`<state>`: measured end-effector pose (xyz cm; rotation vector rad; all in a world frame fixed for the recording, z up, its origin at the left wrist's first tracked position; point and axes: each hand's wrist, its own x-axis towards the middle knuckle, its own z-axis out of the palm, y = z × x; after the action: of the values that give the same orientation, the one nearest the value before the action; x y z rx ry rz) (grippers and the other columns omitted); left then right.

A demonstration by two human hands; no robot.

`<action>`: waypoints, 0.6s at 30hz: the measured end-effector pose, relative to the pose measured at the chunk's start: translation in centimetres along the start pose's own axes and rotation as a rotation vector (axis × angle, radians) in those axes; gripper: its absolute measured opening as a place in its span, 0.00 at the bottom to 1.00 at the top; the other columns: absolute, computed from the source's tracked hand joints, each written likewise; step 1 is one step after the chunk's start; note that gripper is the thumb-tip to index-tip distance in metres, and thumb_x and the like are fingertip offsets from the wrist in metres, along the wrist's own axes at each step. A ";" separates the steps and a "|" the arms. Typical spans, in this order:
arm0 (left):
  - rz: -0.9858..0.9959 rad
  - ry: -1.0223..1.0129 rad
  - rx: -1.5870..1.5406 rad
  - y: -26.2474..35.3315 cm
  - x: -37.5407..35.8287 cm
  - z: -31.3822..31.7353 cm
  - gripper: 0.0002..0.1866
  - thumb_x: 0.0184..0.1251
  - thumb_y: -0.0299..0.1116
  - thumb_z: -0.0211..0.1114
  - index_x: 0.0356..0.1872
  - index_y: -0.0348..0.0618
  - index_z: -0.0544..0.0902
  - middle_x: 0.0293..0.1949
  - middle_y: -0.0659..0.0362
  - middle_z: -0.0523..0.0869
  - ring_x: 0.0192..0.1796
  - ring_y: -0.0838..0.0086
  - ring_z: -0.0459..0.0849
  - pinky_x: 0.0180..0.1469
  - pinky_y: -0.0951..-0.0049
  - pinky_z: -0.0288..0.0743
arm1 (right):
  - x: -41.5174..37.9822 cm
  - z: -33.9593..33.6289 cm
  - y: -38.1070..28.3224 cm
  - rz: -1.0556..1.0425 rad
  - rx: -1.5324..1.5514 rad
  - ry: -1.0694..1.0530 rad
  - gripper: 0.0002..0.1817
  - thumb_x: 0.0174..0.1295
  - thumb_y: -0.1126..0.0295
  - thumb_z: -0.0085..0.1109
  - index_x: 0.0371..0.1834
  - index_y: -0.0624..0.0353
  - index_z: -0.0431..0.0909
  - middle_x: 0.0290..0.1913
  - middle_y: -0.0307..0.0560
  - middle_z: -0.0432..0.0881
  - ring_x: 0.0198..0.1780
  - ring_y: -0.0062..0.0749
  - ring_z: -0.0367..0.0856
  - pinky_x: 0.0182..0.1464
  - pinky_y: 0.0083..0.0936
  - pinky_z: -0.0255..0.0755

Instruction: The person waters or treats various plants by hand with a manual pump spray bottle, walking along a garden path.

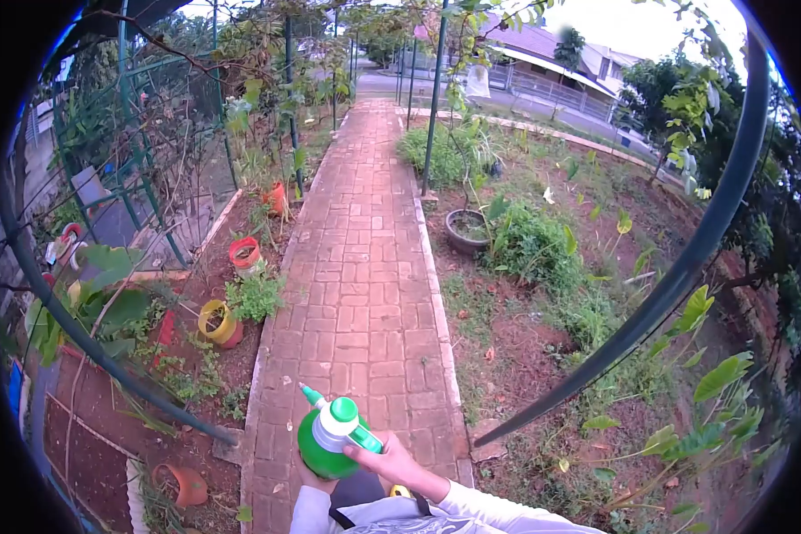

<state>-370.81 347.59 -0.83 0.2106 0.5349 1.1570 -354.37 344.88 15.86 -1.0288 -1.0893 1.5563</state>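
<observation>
Both hands grip a green sprayer (323, 445): right hand (392, 461) on its top handle, left hand (313, 483) underneath, above the brick path (356, 267).

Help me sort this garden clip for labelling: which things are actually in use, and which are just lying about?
In use:
green spray bottle
right hand on its pump top
left hand, underneath and mostly hidden

Lying about:
yellow pot
red pot
grey bowl planter
tipped terracotta pot
brick path
</observation>
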 end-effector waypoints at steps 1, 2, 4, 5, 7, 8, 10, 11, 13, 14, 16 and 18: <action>-0.091 0.033 -0.140 0.7 1.7 0.4 0.36 0.54 0.64 0.33 0.59 0.53 0.62 0.59 0.55 0.64 0.59 0.57 0.63 0.55 0.50 0.61 | 1.7 -0.6 -0.4 -0.007 -0.005 0.012 0.14 0.54 0.63 0.56 0.15 0.55 0.69 0.13 0.29 0.65 0.16 0.10 0.60 0.17 0.13 0.52; -0.101 0.037 -0.137 1.1 3.7 0.3 0.36 0.54 0.64 0.33 0.59 0.53 0.62 0.59 0.55 0.64 0.59 0.57 0.63 0.55 0.50 0.61 | 3.4 -1.2 -0.6 -0.013 -0.010 0.027 0.14 0.54 0.63 0.57 0.15 0.55 0.69 0.13 0.29 0.65 0.16 0.10 0.60 0.17 0.13 0.52; 0.014 0.041 0.136 2.0 7.9 0.8 0.36 0.54 0.65 0.33 0.59 0.53 0.62 0.59 0.55 0.64 0.59 0.57 0.63 0.55 0.50 0.62 | 7.2 -2.5 -0.8 -0.044 0.025 0.032 0.14 0.54 0.63 0.57 0.16 0.56 0.69 0.13 0.29 0.65 0.16 0.10 0.60 0.17 0.13 0.52; 0.009 0.040 0.141 2.6 9.8 0.9 0.36 0.54 0.65 0.33 0.59 0.53 0.62 0.59 0.55 0.64 0.59 0.57 0.63 0.55 0.50 0.62 | 9.2 -3.0 -0.9 -0.080 0.052 0.025 0.14 0.54 0.64 0.57 0.16 0.56 0.69 0.13 0.29 0.65 0.16 0.10 0.60 0.17 0.13 0.53; -0.100 0.133 0.060 4.4 12.7 4.3 0.37 0.54 0.65 0.33 0.59 0.53 0.61 0.58 0.55 0.64 0.59 0.58 0.63 0.55 0.51 0.62 | 13.6 -4.4 -0.9 -0.102 0.035 0.029 0.13 0.54 0.64 0.57 0.16 0.56 0.69 0.13 0.29 0.65 0.16 0.10 0.60 0.17 0.13 0.53; -0.106 0.130 0.062 5.1 14.5 6.2 0.37 0.54 0.65 0.33 0.59 0.53 0.61 0.58 0.55 0.64 0.59 0.58 0.63 0.55 0.51 0.62 | 15.9 -5.1 -1.1 -0.127 0.012 0.029 0.13 0.54 0.64 0.57 0.17 0.56 0.70 0.13 0.29 0.65 0.16 0.10 0.60 0.17 0.14 0.53; -0.192 0.198 -0.083 7.1 18.4 9.4 0.37 0.54 0.66 0.33 0.59 0.53 0.61 0.58 0.55 0.64 0.59 0.59 0.63 0.55 0.51 0.63 | 20.5 -6.2 -1.8 -0.140 0.023 0.039 0.13 0.54 0.64 0.57 0.17 0.56 0.70 0.13 0.29 0.65 0.16 0.10 0.60 0.17 0.13 0.52; -0.199 0.189 -0.074 8.0 20.9 9.7 0.37 0.54 0.66 0.33 0.59 0.53 0.61 0.58 0.55 0.64 0.59 0.59 0.63 0.55 0.51 0.63 | 22.8 -6.7 -2.5 -0.154 0.028 0.042 0.13 0.54 0.64 0.57 0.17 0.57 0.70 0.13 0.28 0.65 0.16 0.09 0.60 0.17 0.13 0.52; -0.081 0.093 0.012 8.8 26.1 8.8 0.37 0.54 0.65 0.33 0.59 0.51 0.62 0.57 0.55 0.66 0.58 0.59 0.65 0.55 0.53 0.64 | 26.9 -7.8 -4.9 -0.129 0.036 0.042 0.12 0.54 0.64 0.57 0.18 0.57 0.71 0.13 0.28 0.65 0.16 0.09 0.59 0.17 0.13 0.51; -0.099 0.096 0.011 9.2 29.5 7.5 0.37 0.54 0.65 0.33 0.59 0.51 0.62 0.57 0.55 0.66 0.58 0.59 0.65 0.55 0.53 0.64 | 28.7 -8.4 -5.9 -0.097 0.043 0.026 0.12 0.55 0.64 0.56 0.18 0.57 0.71 0.13 0.27 0.64 0.17 0.08 0.59 0.17 0.13 0.51; -0.028 -0.025 0.066 10.5 35.2 6.0 0.36 0.55 0.64 0.33 0.58 0.49 0.63 0.56 0.56 0.67 0.56 0.60 0.67 0.55 0.56 0.64 | 32.8 -9.9 -6.3 -0.132 0.040 0.039 0.12 0.55 0.64 0.56 0.19 0.57 0.71 0.14 0.26 0.64 0.17 0.08 0.58 0.18 0.12 0.50; -0.079 0.116 0.066 12.3 37.4 7.8 0.36 0.56 0.63 0.32 0.58 0.47 0.63 0.56 0.56 0.68 0.55 0.61 0.68 0.55 0.58 0.64 | 36.0 -10.6 -6.9 -0.164 0.055 0.047 0.11 0.55 0.64 0.56 0.19 0.57 0.71 0.14 0.26 0.64 0.18 0.07 0.58 0.18 0.12 0.50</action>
<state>-365.82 387.43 0.16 0.1785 0.6786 1.0799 -350.08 382.81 15.72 -0.9116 -1.0657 1.4156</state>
